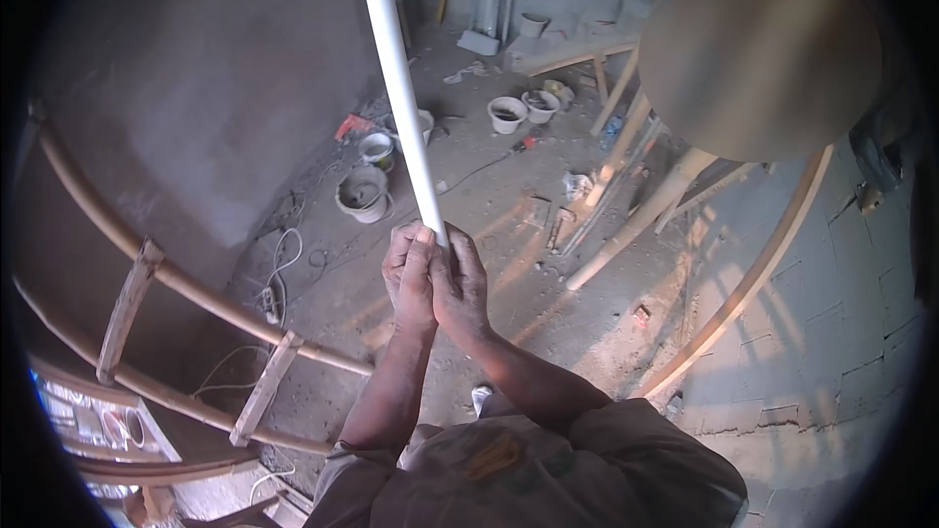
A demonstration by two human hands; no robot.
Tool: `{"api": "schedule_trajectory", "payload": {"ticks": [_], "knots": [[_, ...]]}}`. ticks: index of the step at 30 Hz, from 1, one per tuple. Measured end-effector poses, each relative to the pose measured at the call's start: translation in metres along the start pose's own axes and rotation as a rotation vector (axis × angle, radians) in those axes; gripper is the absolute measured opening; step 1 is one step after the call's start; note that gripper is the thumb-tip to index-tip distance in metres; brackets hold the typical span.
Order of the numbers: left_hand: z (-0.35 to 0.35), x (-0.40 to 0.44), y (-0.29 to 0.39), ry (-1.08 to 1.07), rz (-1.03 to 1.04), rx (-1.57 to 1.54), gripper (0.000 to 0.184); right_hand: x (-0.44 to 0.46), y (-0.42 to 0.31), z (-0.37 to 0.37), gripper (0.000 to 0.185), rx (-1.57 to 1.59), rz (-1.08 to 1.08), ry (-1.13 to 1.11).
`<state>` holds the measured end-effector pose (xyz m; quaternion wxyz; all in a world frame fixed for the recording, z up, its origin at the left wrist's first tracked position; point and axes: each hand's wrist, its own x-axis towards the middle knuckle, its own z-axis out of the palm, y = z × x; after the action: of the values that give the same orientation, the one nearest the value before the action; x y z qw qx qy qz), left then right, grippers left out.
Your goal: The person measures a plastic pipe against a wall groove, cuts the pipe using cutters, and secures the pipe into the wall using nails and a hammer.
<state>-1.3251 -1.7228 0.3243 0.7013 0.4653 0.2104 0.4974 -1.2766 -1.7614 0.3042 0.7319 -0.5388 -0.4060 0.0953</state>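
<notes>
My left grip point(411, 272) and right grip point(463, 282) press together, both closed around the lower stretch of a white pole point(399, 68); my left thumb lies along it. The shaft rises from between my hands, leans slightly to the left and runs out past the top of the view, while its lower end is hidden in my grasp. To my left, well apart from the pole, a wooden ladder point(127, 311) slants up. To my right, a curved timber point(729, 313) and a round log point(641, 222) flank a strip of dusty floor point(465, 191), near a small red chunk point(641, 316). Ahead, a white cable point(284, 274) lies coiled by a grimy bucket point(364, 214), and the pole crosses in front of another pail. Farther out sit paired buckets point(508, 125) and a red tool point(528, 143) trailing a cord. A blurred oval point(758, 59) blocks the upper right.
</notes>
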Motion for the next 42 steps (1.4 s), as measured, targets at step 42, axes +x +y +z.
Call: {"api": "schedule_trajectory", "payload": {"ticks": [42], "knots": [[0.181, 0.592, -0.324, -1.750, -0.382, 1.203, 0.049, 0.464, 0.335, -0.205, 0.044, -1.086, 0.811, -0.577]]}}
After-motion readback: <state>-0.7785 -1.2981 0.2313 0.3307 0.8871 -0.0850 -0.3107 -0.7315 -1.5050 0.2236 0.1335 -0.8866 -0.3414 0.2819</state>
